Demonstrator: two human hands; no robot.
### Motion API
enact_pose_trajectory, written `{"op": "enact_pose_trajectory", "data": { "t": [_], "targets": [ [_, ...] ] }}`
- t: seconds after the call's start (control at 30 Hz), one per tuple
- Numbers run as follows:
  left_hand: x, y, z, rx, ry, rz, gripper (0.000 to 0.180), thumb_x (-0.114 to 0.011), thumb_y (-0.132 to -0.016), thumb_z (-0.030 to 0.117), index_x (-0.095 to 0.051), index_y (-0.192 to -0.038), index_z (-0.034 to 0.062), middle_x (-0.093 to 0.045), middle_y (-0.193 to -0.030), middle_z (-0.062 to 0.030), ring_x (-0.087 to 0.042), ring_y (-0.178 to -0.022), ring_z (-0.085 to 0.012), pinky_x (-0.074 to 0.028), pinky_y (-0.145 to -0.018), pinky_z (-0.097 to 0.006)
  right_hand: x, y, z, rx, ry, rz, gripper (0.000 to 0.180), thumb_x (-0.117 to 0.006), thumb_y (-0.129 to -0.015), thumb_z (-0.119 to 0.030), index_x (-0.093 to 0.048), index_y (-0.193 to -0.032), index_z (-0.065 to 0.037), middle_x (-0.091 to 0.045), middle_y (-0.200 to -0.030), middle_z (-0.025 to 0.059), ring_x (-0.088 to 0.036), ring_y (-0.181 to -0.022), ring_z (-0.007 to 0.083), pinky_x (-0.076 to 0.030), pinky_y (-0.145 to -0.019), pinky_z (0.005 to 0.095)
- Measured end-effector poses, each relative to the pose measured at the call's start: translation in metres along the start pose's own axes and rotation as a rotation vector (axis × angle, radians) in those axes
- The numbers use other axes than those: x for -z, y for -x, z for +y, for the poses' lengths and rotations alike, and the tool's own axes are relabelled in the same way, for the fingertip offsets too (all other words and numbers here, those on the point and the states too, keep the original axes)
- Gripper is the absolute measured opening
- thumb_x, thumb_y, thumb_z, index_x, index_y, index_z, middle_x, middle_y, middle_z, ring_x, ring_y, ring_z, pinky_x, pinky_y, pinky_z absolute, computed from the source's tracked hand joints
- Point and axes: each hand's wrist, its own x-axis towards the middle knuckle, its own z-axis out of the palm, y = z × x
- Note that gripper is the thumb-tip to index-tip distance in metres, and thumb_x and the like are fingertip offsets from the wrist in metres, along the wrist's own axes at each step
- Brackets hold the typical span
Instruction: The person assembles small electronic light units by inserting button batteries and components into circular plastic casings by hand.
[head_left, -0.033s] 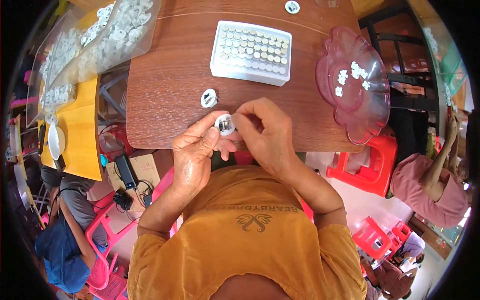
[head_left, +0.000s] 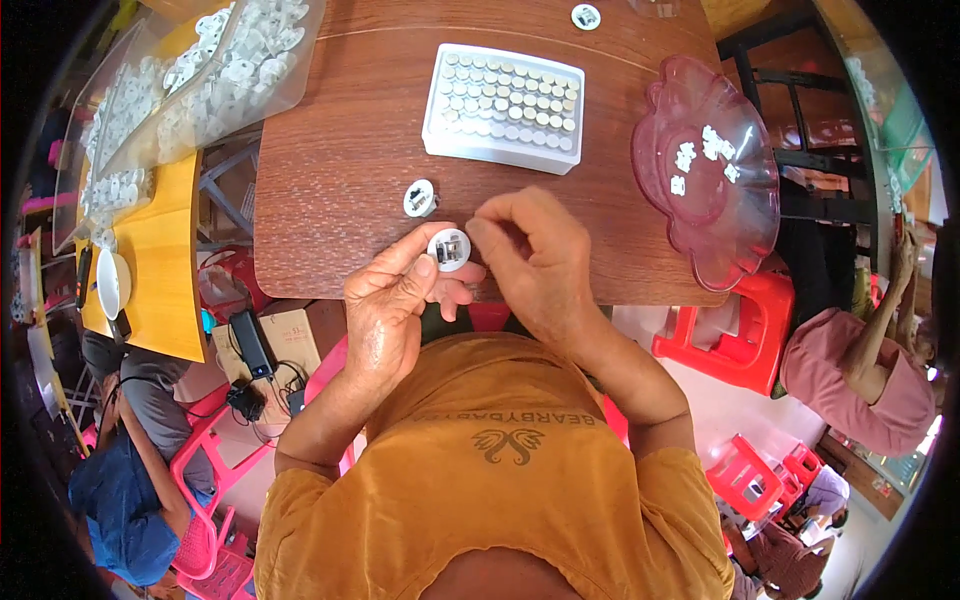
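Between the thumb and fingers of my left hand sits a small round white plastic piece, its recessed face with dark and metal parts turned up. Just to its right is my right hand, thumb and index finger closed in a pinch near the rim. Whatever those fingertips hold, if anything, is hidden. A similar round white piece lies on the table beyond my left hand. Farther off stands a white tray with rows of small silvery round cells.
On the brown wooden table are a pink scalloped bowl with several small white parts and another round piece. Clear bins of white parts stand at left. Red stools and other people sit around.
My right hand has drawn slightly to the right, and a small gap shows between its fingertips and the round white piece. My left hand has hardly moved.
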Motion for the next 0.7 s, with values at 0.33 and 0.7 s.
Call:
{"op": "enact_pose_trajectory", "data": {
  "t": [0.33,0.7],
  "targets": [
    [0.005,0.002,0.006,-0.035,-0.014,0.016,0.036,-0.050,-0.094,0.015,-0.050,-0.122,-0.0063,-0.065,-0.091,-0.0226,-0.063,-0.068,-0.0182,-0.046,-0.057,-0.026,-0.014,-0.077,0.020,0.624,0.450,0.180,0.012,-0.059,-0.063,-0.002,-0.058,-0.075,-0.006,-0.045,-0.070,0.0090,-0.047,-0.069,0.0260,-0.040,-0.055,0.0383],
    [0.006,-0.001,0.006,-0.018,-0.031,0.025,0.036,-0.050,-0.093,0.015,-0.051,-0.121,-0.0064,-0.065,-0.090,-0.0223,-0.063,-0.068,-0.0177,-0.045,-0.056,-0.026,0.000,-0.081,0.011,0.627,0.626,-0.032,0.018,-0.060,-0.066,0.002,-0.063,-0.079,-0.010,-0.051,-0.075,0.0058,-0.051,-0.073,0.0248,-0.043,-0.056,0.0366]
  ]
}}
